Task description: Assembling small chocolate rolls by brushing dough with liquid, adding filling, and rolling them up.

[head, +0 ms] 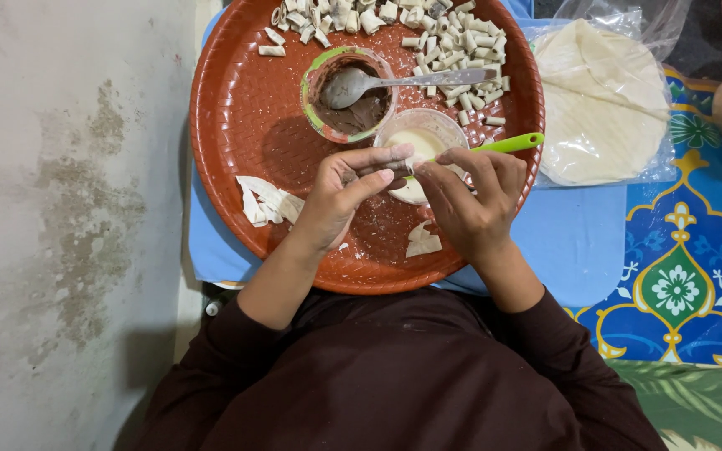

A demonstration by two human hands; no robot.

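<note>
Big round red tray (pixel 244 125) in front of you, sitting on a blue mat (pixel 574 242). To the right, a stack of flat pastry sheets (pixel 603 108) in clear plastic. On the tray: a heap of small filled rolls (pixel 453 42), a cup of brown filling (pixel 353 113) with a spoon (pixel 361 83), a cup of white paste (pixel 424 138). Your left hand (pixel 340 196) and right hand (pixel 470 196) are together, fingertips pinching one small roll (pixel 396 168) above the paste cup.
</note>
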